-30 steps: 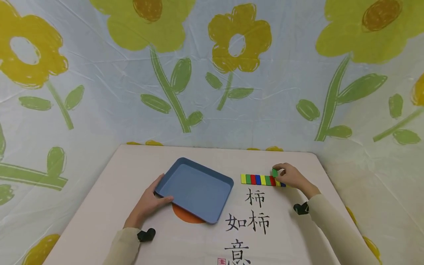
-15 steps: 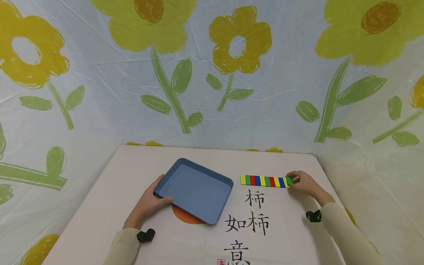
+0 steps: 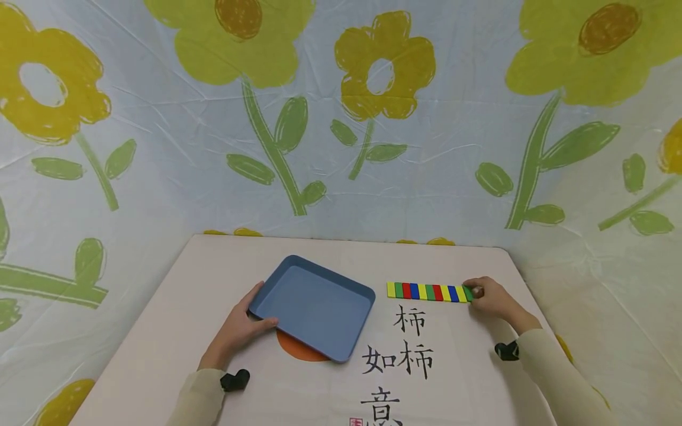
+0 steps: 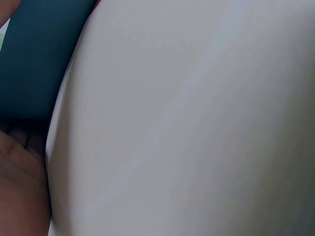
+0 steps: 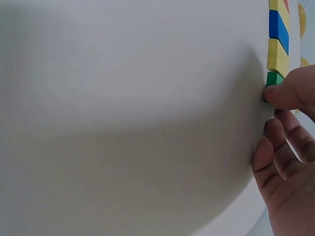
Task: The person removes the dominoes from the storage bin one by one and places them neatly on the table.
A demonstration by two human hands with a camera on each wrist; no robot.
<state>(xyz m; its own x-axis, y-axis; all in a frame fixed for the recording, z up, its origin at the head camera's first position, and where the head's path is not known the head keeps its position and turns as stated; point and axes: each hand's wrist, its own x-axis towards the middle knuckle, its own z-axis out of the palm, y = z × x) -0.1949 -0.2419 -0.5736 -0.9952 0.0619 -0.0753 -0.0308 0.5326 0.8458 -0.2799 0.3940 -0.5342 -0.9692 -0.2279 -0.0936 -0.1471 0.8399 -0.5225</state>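
Observation:
At the right end of a row of coloured blocks, my right hand pinches a green block between thumb and fingers. In the right wrist view that block lies against a yellow block, with a blue block beyond it. My left hand holds the left corner of a blue rectangular tray, thumb on the near rim. Seen from the left wrist, the fingers of the left hand reach under the tray's edge. The tray's inside is bare.
A pale tablecloth with black brushed characters and an orange shape covers the table. Behind the table's far edge hangs a flower-patterned sheet. Each wrist bears a dark strapped device.
My right hand has moved right, bringing the green block from above the row down to its right end. The left hand and the tray have stayed in place.

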